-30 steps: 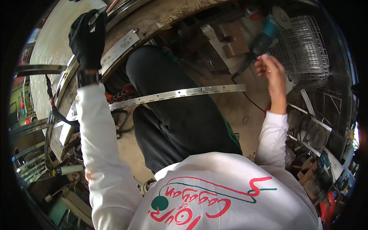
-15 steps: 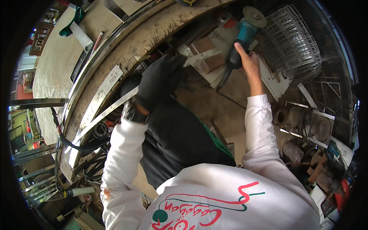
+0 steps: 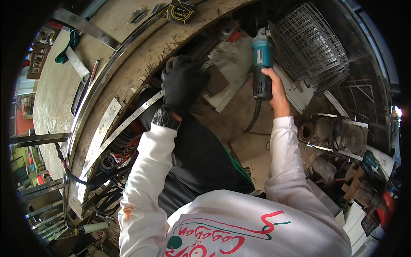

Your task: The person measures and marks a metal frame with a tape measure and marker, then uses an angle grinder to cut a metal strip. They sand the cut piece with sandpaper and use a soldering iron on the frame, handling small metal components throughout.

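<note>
My left hand (image 3: pixel 183 81), in a black glove, is closed around a long, narrow metal flat bar (image 3: pixel 136 114). The bar slants from the lower left across my lap, and its short far end shows past the glove. My bare right hand (image 3: pixel 277 91) grips a teal and black angle grinder (image 3: pixel 262 55) by its dark rear body. The grinder's thin disc (image 3: pixel 274 37) is at the far end, seen nearly edge-on and apart from the bar. Its black cord (image 3: pixel 255 115) hangs below. I cannot tell whether the disc is spinning.
At left is a worktable (image 3: pixel 51 111) with a metal edge, a tape measure (image 3: pixel 180 13), and a green-handled tool (image 3: pixel 68 48). A wider metal strip (image 3: pixel 102 130) lies along its side. Stacked wire racks (image 3: pixel 314 47) stand far right, with scrap and motor-like parts (image 3: pixel 353 135) below.
My right hand has turned the grinder more upright, its disc going from face-on to nearly edge-on. My gloved left hand still grips the bar. The view has shifted, showing more of the tape measure.
</note>
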Available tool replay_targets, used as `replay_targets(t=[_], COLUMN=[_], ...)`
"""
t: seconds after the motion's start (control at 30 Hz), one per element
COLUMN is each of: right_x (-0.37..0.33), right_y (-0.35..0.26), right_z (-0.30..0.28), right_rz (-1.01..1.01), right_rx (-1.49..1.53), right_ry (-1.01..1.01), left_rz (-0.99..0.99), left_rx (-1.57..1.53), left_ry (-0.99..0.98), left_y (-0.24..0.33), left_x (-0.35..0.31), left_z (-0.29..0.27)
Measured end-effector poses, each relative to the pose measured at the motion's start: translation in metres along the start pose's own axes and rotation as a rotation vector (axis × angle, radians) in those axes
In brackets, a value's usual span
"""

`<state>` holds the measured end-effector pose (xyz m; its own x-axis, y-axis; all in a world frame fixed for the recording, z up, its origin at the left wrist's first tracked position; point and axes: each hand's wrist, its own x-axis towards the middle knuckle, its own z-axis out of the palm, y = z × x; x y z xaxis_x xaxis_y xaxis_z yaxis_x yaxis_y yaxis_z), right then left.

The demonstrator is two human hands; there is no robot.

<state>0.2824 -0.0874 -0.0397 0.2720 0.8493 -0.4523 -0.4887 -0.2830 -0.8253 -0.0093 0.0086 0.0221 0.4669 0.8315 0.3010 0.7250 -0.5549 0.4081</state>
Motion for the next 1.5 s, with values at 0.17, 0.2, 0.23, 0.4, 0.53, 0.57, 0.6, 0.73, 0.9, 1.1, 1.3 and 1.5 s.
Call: replay_targets(t=[0.17,0.2,0.23,0.4,0.53,0.57,0.6,0.73,0.9,1.1,1.3,1.5], right_x=[-0.066,-0.083,-0.102,-0.167,-0.149,-0.146,-0.147,-0.148,-0.152,-0.154,-0.154,-0.154], right_y=[0.000,0.004,0.009,0.008,-0.016,-0.021,-0.019,0.002,-0.001,-0.005,-0.010,0.004], right_z=[0.007,0.015,0.022,-0.010,-0.003,0.000,-0.004,-0.010,-0.013,-0.018,-0.018,-0.031], right_rz=[-0.009,-0.151,-0.293,-0.537,-0.232,-0.192,-0.168,-0.148,-0.066,-0.079,-0.104,-0.077], right_rx=[-0.100,-0.325,-0.547,-0.228,0.201,0.187,0.249,0.467,0.321,0.193,-0.145,-0.229], right_ry=[0.096,0.192,0.285,0.293,-0.044,-0.196,-0.169,-0.147,0.005,0.033,0.240,0.218], left_rz=[-0.128,-0.213,-0.298,-0.536,-0.506,-0.500,-0.354,-0.594,-0.516,-0.395,-0.057,-0.282], left_rx=[-0.727,-1.148,-1.565,-1.661,-1.607,-1.559,-1.472,-1.673,-1.589,-1.323,-0.412,-0.015], left_ry=[-0.183,-0.333,-0.484,-0.638,-0.658,-0.661,-0.639,-0.845,-0.634,-0.667,-0.144,-0.068], left_y=[0.087,0.114,0.134,0.167,0.184,0.187,0.185,0.183,0.198,0.197,0.112,0.012], left_x=[-0.043,-0.046,-0.046,-0.049,-0.073,-0.076,-0.082,-0.120,-0.139,-0.136,-0.026,-0.009], left_z=[0.017,0.024,0.028,0.026,0.018,0.015,0.026,0.023,0.038,0.032,0.020,0.002])
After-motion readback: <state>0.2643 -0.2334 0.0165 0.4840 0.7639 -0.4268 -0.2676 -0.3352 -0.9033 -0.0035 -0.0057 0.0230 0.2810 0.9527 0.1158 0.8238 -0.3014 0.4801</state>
